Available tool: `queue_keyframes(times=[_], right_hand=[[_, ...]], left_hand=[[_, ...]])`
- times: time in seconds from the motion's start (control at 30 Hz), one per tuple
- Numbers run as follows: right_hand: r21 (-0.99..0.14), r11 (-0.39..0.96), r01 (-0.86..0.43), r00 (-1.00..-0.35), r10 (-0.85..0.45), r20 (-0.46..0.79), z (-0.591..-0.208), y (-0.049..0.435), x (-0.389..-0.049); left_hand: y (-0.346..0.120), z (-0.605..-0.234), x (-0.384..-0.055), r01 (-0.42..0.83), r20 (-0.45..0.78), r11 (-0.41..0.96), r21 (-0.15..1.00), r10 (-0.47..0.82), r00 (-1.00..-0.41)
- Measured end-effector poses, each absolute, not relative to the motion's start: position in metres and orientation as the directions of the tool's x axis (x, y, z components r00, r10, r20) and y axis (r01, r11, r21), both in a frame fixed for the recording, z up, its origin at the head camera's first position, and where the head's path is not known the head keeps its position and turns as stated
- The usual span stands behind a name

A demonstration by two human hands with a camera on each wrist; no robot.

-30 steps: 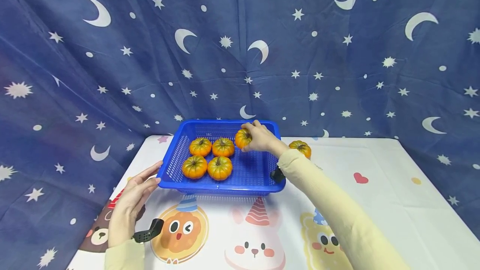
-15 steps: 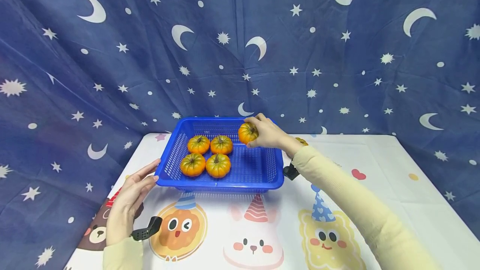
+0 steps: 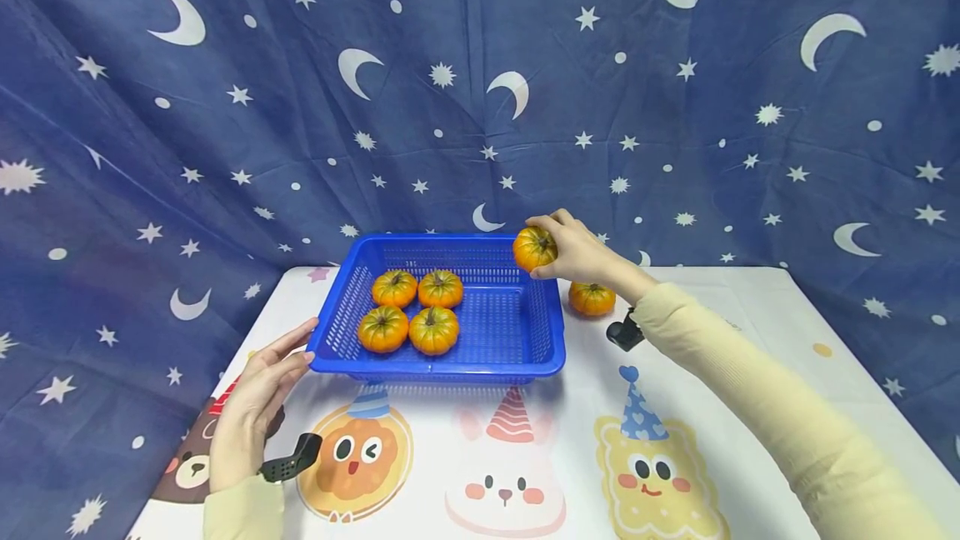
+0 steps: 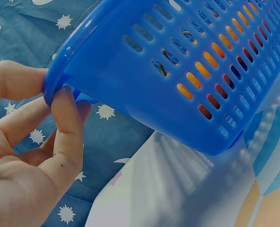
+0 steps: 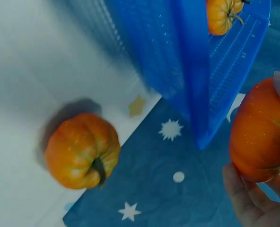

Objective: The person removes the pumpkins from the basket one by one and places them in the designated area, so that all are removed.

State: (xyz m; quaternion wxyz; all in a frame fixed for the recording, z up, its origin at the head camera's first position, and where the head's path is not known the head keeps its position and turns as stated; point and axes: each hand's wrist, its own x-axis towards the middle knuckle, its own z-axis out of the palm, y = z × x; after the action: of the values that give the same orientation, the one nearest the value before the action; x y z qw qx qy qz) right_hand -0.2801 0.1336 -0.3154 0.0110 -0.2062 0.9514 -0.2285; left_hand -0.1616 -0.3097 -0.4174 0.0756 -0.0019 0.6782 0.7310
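In the head view my right hand [image 3: 573, 247] grips a small orange pumpkin [image 3: 535, 249] above the right rim of a blue plastic basket [image 3: 491, 370]. The right wrist view shows the held pumpkin [image 5: 259, 132] between thumb and fingers, apart from the basket wall. Several more small pumpkins [image 3: 433, 331] sit grouped in the basket's left half. Another pumpkin [image 3: 592, 298] lies on the table just right of the basket, beneath my right wrist. My left hand [image 3: 251, 407] pinches the basket's left rim; the left wrist view shows thumb and fingers [image 4: 66, 123] on either side of it.
A white cloth printed with cartoon faces covers the table [image 3: 757, 407]. Behind it hangs a dark blue curtain [image 3: 420, 140] with moons and stars. Black camera mounts are strapped at both wrists, the right one [image 3: 624, 332] close over the table.
My right hand has lifted the pumpkin and carried it rightward, from over the basket's inside to its right rim. The left hand keeps its place at the rim.
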Motion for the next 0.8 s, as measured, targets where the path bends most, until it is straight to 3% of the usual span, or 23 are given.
queue_keyframes(times=[0.27,0.8], right_hand=[[-0.413,0.835,-0.363,-0.928,-0.364,0.078,-0.315,0.159,-0.278],[-0.414,0.86,-0.299,-0.952,-0.298,0.069,-0.326,0.204,-0.272]], left_hand=[[-0.31,-0.418,-0.162,-0.102,-0.088,-0.104,0.989,0.124,-0.988],[-0.311,-0.417,-0.162,-0.129,-0.123,-0.046,0.991,0.12,-0.985]])
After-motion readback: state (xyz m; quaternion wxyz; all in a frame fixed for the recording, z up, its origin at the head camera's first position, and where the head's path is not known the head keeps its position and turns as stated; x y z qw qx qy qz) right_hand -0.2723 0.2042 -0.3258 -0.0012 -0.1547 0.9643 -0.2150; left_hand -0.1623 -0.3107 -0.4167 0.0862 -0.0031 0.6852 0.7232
